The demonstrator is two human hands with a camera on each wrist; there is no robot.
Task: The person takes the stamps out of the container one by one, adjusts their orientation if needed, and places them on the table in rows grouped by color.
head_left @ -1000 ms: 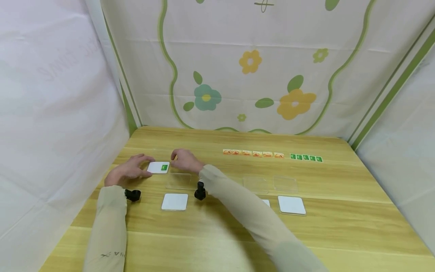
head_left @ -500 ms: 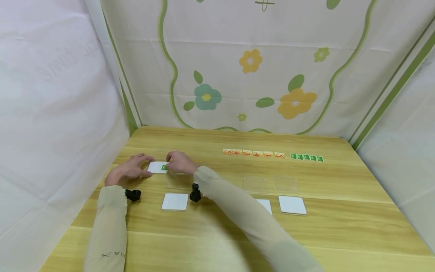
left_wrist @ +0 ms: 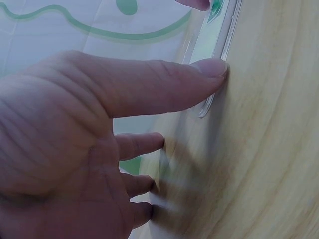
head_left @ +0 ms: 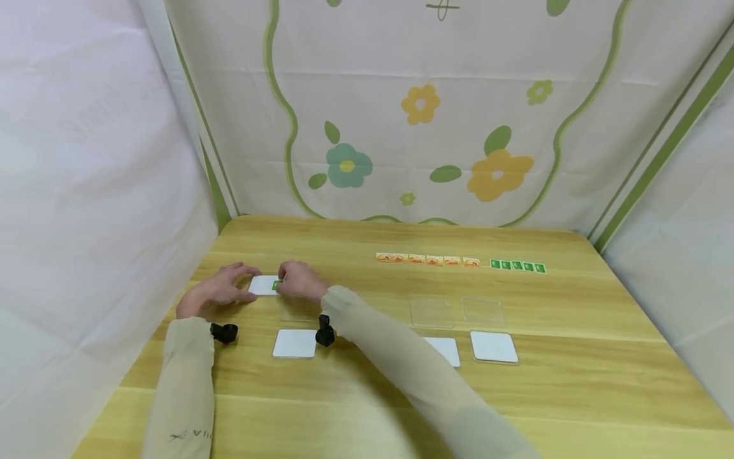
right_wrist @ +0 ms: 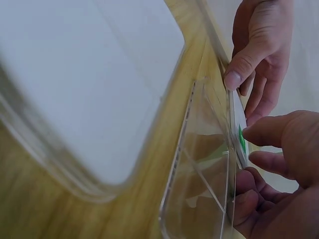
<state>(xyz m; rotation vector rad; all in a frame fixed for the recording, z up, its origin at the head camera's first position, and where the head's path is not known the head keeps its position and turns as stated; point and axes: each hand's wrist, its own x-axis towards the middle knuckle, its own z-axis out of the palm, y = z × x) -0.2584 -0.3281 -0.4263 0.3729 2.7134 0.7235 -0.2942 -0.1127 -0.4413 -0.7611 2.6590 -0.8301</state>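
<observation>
At the left of the table lies a white card in a clear case, with a small green picture piece on its right end. My left hand holds the case at its left end, thumb on the near edge and forefinger at the far edge. Over the right end is my right hand, its thumb and forefinger pinching at the green piece, which they partly cover. In the right wrist view the thumb tip meets the green piece, and the other fingers are bent by the case's edge.
A clear cover lies beside the held case. Nearer stand more white cards in clear cases, one partly behind my right sleeve. Two clear covers lie right. Behind are rows of orange pieces and green pieces.
My right hand has moved left from beside the case onto the green piece, now partly covering it. My left hand has stayed at the case's left end.
</observation>
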